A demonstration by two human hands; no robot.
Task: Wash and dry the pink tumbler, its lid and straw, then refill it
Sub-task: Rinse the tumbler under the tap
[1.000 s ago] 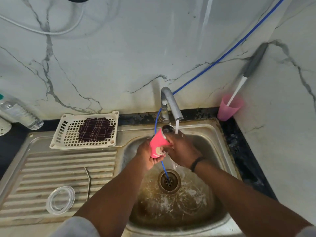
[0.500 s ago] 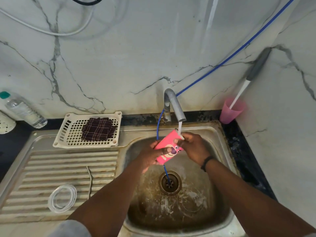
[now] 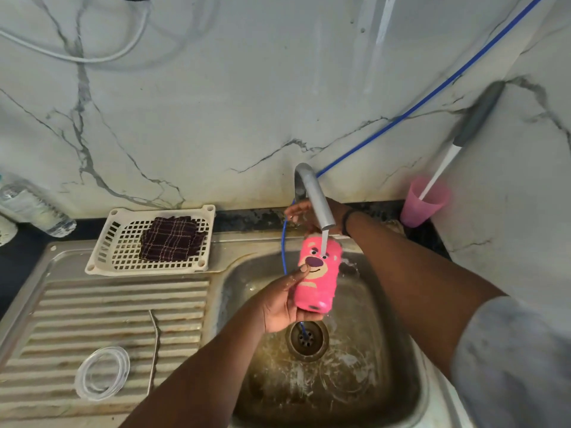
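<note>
The pink tumbler with a bear face is held upright over the sink basin. My left hand grips its side, thumb on the face. Water from the tap runs down onto the tumbler's top. My right hand reaches behind the spout at the tap's base, and the spout hides most of it. A clear round lid lies on the drainboard. A thin bent metal straw lies beside it.
A white plastic basket holding a dark checked cloth stands at the back of the drainboard. A pink cup with a brush stands in the right corner. A water bottle lies at the left. A blue hose runs into the drain.
My right hand has let go of the tumbler and moved up behind the tap. My left hand has turned the tumbler upright, face towards me, under the stream.
</note>
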